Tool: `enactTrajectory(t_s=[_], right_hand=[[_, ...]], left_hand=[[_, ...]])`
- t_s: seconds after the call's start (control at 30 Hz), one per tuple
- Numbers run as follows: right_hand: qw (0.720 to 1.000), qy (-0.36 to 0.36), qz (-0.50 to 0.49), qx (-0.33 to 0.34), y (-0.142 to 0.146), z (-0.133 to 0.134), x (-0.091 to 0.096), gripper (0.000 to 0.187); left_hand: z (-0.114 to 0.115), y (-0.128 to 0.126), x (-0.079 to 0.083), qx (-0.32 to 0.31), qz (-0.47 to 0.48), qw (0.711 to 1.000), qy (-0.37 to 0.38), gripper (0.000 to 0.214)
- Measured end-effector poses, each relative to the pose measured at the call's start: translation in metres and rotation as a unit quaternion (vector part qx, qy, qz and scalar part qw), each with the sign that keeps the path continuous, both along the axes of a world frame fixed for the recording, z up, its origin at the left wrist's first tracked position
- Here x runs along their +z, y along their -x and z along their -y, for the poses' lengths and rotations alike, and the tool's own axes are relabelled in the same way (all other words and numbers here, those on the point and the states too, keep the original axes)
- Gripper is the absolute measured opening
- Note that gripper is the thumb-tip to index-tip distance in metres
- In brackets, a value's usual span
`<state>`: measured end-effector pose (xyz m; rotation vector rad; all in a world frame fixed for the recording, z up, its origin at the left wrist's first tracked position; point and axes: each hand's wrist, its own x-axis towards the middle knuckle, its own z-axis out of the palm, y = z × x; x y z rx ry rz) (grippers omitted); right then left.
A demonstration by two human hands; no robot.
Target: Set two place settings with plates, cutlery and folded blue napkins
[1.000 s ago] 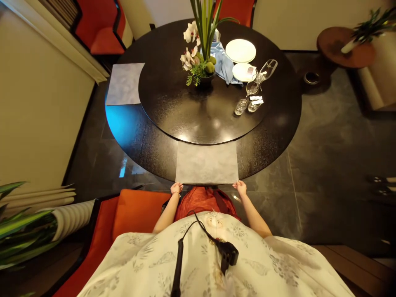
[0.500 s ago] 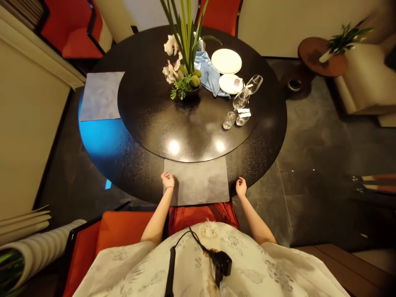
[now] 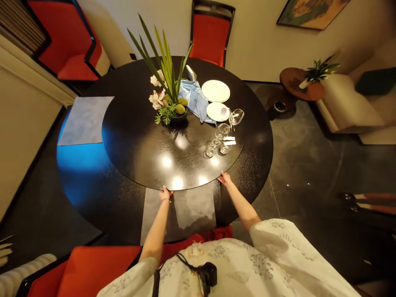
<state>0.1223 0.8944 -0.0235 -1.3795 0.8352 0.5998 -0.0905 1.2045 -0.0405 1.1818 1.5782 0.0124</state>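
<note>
A grey placemat [image 3: 193, 208] lies on the near part of a round black table [image 3: 253, 169], just below the raised turntable [image 3: 148, 144] in the middle. My left hand [image 3: 165, 193] rests at the turntable's near rim, fingers touching its edge above the placemat. My right hand [image 3: 225, 179] lies with fingers stretched on the rim further right, past the placemat's far right corner. Neither hand holds anything that I can see.
On the turntable stand a flower arrangement [image 3: 168, 105], a blue cloth [image 3: 193, 99], two white plates [image 3: 215, 90], and several glasses [image 3: 221, 138]. A second placemat [image 3: 83, 121] lies at the left. Red chairs [image 3: 208, 35] ring the table; one [image 3: 89, 272] is beside me.
Both hands left the placemat's near corners and moved forward to the turntable's rim. The view has shifted, showing more of the room beyond the table.
</note>
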Motion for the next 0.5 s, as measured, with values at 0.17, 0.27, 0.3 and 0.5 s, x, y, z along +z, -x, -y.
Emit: enactTrajectory(t_s=[0.17, 0.27, 0.3, 0.5], right_hand=[[0.995, -0.088, -0.049, 0.029, 0.061, -0.029, -0.014, 0.036], [0.991, -0.095, -0.085, 0.032, 0.098, -0.070, -0.019, 0.028], [0.990, -0.098, -0.093, 0.036, 0.109, -0.086, -0.020, 0.026], [0.944, -0.127, -0.122, 0.280, 0.160, -0.158, -0.012, 0.013]], left_hand=[[-0.075, 0.018, -0.003, 0.124, 0.024, 0.991, -0.045, 0.027], [-0.111, 0.022, 0.003, 0.169, 0.031, 0.983, -0.072, 0.011], [-0.116, 0.022, 0.006, 0.171, 0.032, 0.982, -0.068, 0.007], [-0.067, 0.020, 0.013, 0.097, 0.053, 0.994, 0.012, 0.039]])
